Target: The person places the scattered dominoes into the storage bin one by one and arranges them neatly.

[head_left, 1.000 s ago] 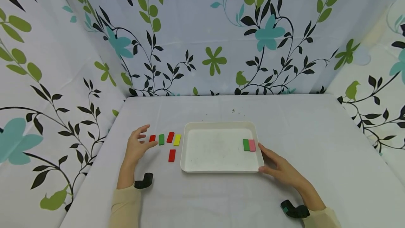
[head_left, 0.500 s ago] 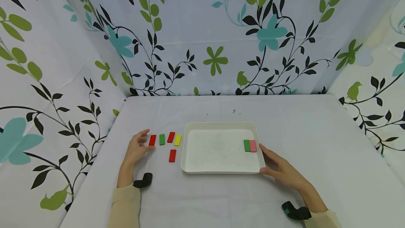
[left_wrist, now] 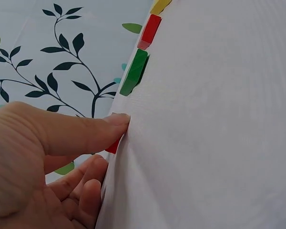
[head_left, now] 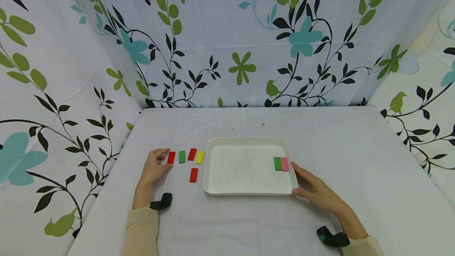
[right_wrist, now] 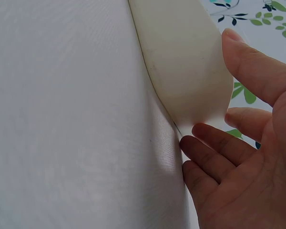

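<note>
My left hand point(head_left: 153, 167) is at the leftmost red block point(head_left: 171, 157), thumb at its near end and a finger at its far end, in a pinch. In the left wrist view the thumb covers most of that block. To its right lie a green block point(head_left: 182, 157), a second red block point(head_left: 192, 154) and a yellow block point(head_left: 200, 157). Another red block point(head_left: 193, 175) sits nearer. My right hand point(head_left: 320, 192) touches the right end of the white tray point(head_left: 241, 165) with fairly straight fingers. Inside the tray, a green block point(head_left: 277, 163) and a pink block point(head_left: 284, 164) lie side by side.
A white cloth point(head_left: 256, 224) covers the table. Patterned curtains point(head_left: 199, 23) hang behind it and at both sides. Black wrist-camera mounts sit on the left wrist point(head_left: 161, 202) and the right wrist point(head_left: 333, 237).
My left hand has come down onto the leftmost red block, its fingers and thumb closing toward the block's ends. The right hand stays at the tray's right end.
</note>
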{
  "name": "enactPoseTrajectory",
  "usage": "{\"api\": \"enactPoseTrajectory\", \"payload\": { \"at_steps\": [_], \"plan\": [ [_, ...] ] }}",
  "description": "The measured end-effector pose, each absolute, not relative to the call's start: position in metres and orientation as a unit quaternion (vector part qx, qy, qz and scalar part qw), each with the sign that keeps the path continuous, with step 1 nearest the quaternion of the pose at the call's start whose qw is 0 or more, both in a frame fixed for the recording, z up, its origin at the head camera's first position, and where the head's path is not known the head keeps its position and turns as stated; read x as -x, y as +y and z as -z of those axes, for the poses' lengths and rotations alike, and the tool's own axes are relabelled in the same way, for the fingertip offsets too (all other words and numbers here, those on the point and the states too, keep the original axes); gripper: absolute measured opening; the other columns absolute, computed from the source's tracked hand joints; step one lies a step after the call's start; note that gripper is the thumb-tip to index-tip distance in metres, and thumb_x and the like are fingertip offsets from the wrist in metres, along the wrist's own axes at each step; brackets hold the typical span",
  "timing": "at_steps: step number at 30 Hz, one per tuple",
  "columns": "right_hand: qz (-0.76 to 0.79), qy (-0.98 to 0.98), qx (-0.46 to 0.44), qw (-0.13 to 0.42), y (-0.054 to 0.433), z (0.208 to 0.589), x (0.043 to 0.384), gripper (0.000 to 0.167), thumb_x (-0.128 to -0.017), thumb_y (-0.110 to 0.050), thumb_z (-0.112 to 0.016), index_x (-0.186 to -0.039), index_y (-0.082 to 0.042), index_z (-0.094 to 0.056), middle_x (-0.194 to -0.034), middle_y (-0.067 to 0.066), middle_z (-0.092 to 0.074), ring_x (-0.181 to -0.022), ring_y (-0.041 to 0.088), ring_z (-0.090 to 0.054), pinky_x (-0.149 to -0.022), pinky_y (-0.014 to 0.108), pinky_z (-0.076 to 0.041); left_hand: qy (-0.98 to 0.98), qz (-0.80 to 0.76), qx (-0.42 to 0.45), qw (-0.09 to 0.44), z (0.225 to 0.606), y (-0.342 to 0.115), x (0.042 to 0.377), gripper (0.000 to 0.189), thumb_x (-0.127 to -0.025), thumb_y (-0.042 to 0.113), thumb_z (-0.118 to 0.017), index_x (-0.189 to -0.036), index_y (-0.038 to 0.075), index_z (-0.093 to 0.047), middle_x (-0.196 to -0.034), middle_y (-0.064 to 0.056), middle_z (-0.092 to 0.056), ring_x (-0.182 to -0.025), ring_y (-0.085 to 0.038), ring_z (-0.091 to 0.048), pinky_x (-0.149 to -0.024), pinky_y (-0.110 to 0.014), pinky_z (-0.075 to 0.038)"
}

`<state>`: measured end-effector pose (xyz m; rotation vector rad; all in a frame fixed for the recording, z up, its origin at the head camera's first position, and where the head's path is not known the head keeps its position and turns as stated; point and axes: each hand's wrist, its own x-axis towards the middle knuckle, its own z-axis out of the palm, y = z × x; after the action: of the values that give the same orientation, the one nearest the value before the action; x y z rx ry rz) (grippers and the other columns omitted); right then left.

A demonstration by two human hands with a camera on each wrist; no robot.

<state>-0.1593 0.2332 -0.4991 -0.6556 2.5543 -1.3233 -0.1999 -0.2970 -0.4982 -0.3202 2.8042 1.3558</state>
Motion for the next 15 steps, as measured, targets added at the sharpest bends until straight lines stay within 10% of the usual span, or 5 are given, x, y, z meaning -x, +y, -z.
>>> {"api": "enactPoseTrajectory", "payload": {
  "at_steps": [10, 15],
  "plan": [
    [0.446, 0.863, 0.220, 0.094, 0.2339, 0.5001, 0.1587, 0.079, -0.091, -0.032, -0.068, -0.156, -0.021, -0.025, -0.160, 0.014, -0.026, -0.142, 0.003, -0.026, -0.101, 0.003, -0.022, 0.900, -0.424, 0.105, -0.003, 0.5010, -0.2951, 0.2000, 0.048, -0.088, 0.001, -0.065, -0.135, -0.005, -0.053, -0.143, -0.022, -0.035, -0.119, -0.036, -0.043, -0.100, -0.047, -0.038],
    [0.442, 0.865, 0.217, 0.096, 0.2335, 0.4991, 0.1588, 0.080, -0.090, -0.034, -0.068, -0.156, -0.021, -0.024, -0.161, 0.014, -0.025, -0.146, 0.027, -0.028, -0.101, 0.004, -0.022, 0.899, -0.426, 0.100, -0.010, 0.5024, -0.2955, 0.2005, 0.046, -0.089, 0.004, -0.066, -0.133, -0.005, -0.055, -0.144, -0.021, -0.036, -0.119, -0.037, -0.043, -0.102, -0.049, -0.038]
  ]
}}
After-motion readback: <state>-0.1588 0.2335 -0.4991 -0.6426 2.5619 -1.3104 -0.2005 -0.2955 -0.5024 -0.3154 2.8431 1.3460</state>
